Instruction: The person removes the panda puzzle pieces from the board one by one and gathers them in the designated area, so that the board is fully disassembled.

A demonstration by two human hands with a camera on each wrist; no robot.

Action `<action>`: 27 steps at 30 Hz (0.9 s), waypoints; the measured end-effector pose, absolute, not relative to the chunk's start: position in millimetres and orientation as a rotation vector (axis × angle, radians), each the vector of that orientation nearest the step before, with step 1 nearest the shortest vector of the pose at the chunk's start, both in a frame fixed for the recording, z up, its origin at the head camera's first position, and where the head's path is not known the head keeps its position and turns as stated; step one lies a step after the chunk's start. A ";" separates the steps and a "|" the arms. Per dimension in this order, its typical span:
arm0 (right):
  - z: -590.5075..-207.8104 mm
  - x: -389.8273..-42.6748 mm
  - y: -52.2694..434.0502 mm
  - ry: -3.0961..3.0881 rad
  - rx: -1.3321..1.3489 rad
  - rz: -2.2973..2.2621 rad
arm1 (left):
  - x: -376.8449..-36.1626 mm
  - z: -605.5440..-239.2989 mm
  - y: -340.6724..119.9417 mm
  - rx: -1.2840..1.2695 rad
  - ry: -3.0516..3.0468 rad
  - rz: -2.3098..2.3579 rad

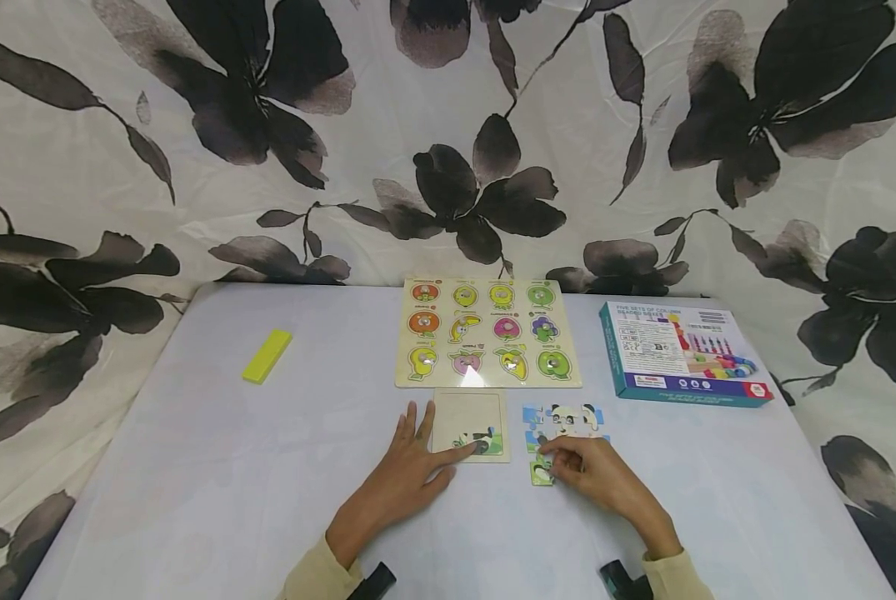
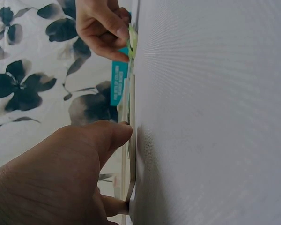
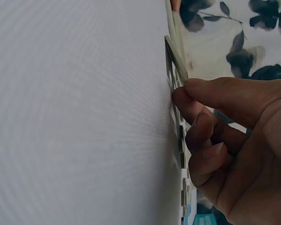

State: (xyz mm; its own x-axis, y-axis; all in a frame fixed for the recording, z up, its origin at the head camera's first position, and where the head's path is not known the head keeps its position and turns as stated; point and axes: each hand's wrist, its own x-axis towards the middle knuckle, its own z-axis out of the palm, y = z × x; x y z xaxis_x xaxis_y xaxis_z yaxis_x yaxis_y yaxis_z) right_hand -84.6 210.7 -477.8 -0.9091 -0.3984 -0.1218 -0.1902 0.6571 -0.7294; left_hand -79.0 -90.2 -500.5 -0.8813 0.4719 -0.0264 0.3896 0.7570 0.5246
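The right hand (image 1: 601, 479) has its thumb and forefinger curled and pinched on a small green puzzle piece (image 1: 541, 473), which lies flat on the white table (image 1: 215, 483) at about 9 o'clock from the knuckles; the right wrist view shows the fingertips (image 3: 180, 96) meeting on the piece's edge, the other fingers folded beneath. The piece is roughly square, so it has no clear long axis; its face is light green with a dark patch, and which way its knobs point is too small to tell. Just beyond it, toward 12 o'clock, sits a cluster of loose pieces (image 1: 565, 421) in blue and white showing a panda's head. The left hand (image 1: 406, 483) lies flat with its fingers straight and spread, the thumb resting on the near edge of the square puzzle tray (image 1: 468, 421); the left wrist view shows that thumb (image 2: 113, 133) pressed against the tray's rim. The tray is pale beige, its edges square to the table's near edge, and holds a few fitted pieces (image 1: 481, 442) in its lower right corner, green with a black-and-white shape. At 12 o'clock from the tray lies a yellow peg board (image 1: 487, 333) of fruit shapes in rows. At 2 o'clock from the hands rests a teal box (image 1: 680, 354), and well apart at 10 o'clock a yellow block (image 1: 267, 356), its long axis slanting toward 1 o'clock.
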 end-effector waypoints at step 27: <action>-470.5 -89.4 204.5 2.646 -0.448 -1.090 | -78.4 -498.6 -89.9 0.688 2.799 0.773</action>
State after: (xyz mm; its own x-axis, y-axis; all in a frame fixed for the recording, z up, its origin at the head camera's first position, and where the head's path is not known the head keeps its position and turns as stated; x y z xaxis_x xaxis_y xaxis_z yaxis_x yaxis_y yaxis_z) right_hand -89.4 204.5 -470.5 -0.9229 -0.3698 -0.1073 -0.1870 0.6739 -0.7148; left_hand -78.4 -89.9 -498.6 -0.8819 0.4706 -0.0282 0.3895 0.7611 0.5187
